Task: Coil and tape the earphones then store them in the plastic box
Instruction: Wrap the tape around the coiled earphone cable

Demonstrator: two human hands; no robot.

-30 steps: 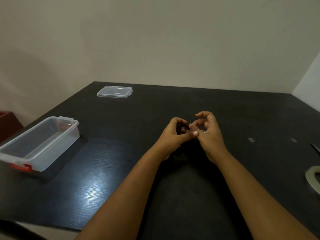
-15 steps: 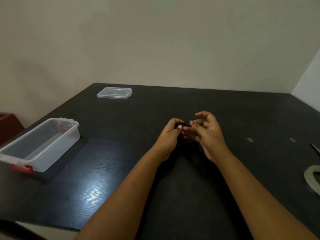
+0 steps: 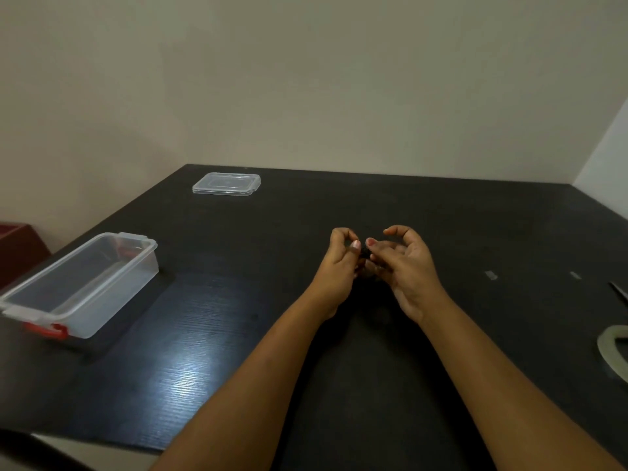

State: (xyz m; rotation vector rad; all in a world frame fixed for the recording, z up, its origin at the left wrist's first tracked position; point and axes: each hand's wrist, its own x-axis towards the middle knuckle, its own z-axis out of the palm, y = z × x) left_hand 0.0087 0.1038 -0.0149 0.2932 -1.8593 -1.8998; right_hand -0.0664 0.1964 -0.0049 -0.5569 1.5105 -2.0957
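a: what do you have on the head view?

b: i see both hands meeting over the middle of the black table (image 3: 441,212). the left hand (image 3: 339,266) has its fingers curled in, thumb and forefinger pinched together at the tip. the right hand (image 3: 407,270) faces it, fingers bent, with the thumb and first fingers closed toward the same spot.

a: and the earphones?

b: the earphones (image 3: 364,253) are a small dark bundle right between the fingertips of both hands, mostly hidden. i can only see a bit of black there, so i can't tell how neatly they are coiled or whether tape is on them. both hands look clamped on that bundle.

a: where's the box?

b: the plastic box (image 3: 81,287) sits open at the left edge of the table, well apart from the hands, clear with red latches. its lid (image 3: 226,183) lies flat near the far left corner, apart from the box.

a: anything on the right?

b: a roll of tape (image 3: 613,348) at the right edge, partly cut off by the frame, and two small pale scraps (image 3: 491,275) on the table beyond the right hand.
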